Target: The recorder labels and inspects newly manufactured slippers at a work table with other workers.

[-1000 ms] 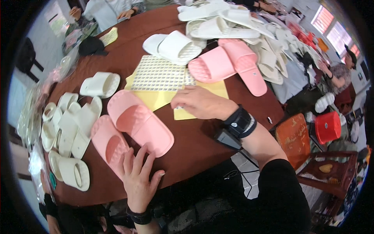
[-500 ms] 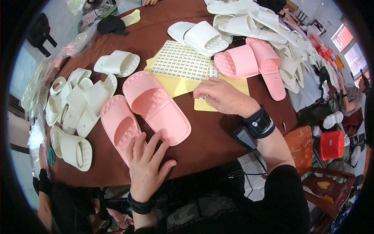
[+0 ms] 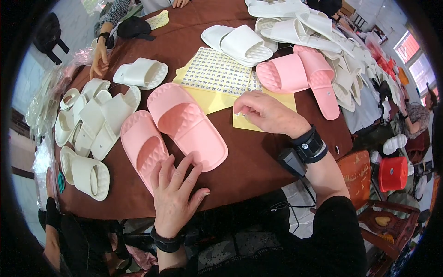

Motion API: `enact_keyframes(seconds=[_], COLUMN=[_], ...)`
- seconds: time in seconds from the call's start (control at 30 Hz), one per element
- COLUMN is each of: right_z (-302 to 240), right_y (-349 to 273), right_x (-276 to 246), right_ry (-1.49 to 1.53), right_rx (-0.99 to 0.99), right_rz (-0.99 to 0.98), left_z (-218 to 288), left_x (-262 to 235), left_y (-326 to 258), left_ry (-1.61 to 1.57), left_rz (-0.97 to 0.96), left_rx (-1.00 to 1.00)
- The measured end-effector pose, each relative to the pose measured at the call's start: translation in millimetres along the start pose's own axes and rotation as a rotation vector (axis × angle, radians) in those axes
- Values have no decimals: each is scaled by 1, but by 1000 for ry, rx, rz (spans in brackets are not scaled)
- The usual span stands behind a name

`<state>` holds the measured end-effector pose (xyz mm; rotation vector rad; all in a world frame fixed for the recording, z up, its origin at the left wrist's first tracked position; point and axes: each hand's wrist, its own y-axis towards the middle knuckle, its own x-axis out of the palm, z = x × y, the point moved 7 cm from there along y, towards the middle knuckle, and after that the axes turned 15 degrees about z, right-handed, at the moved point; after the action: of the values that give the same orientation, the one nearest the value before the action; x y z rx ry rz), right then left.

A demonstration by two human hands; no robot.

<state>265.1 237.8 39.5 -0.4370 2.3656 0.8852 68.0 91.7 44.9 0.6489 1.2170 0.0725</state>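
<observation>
My left hand (image 3: 177, 196) has its fingers spread. Its fingertips rest at the heel ends of two pink slippers, the left one (image 3: 144, 152) and the right one (image 3: 194, 129), lying side by side with toes pointing away. My right hand (image 3: 272, 115) is curled, thumb and forefinger drawn together over a yellow backing sheet (image 3: 251, 125). A little white shows at those fingertips; whether it is a loose sticker is too small to tell. Beyond lies a sheet of small round printed stickers (image 3: 217, 71). Another pink pair (image 3: 288, 74) sits past my right hand, one slipper across the other.
White slippers (image 3: 115, 106) lie grouped at the left, and a bigger white heap (image 3: 295, 32) fills the far right. Across the brown table (image 3: 249, 171), a co-worker's hand (image 3: 98, 62) reaches in near a black cap (image 3: 134, 28). A red bucket (image 3: 392, 173) and wooden chair (image 3: 383, 217) stand right.
A co-worker's arm has come in at the far left, its hand now above the white slippers. My right hand stays over the yellow sheet, slightly turned; my left hand is nearly still.
</observation>
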Motion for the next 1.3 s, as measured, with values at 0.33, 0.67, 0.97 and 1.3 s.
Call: enact_keyframes(seconds=[0.33,0.67,0.97,1.3], right_z=[8,5,-39,-61], right_y=[-1,1,16,44], right_x=[-5,-13,12,57], right_ry=[68,149,460,89], right_rx=[113,205,262,138], right_rz=[36,68,-72,-161], left_z=[-1,-1,-1,-3], left_x=[0,-5,-8,-11], left_y=[-1,-3,-5,-6], left_ry=[-34,-76,-69,-96], left_rz=[15,71,117,146], left_rx=[-14,10,29,22])
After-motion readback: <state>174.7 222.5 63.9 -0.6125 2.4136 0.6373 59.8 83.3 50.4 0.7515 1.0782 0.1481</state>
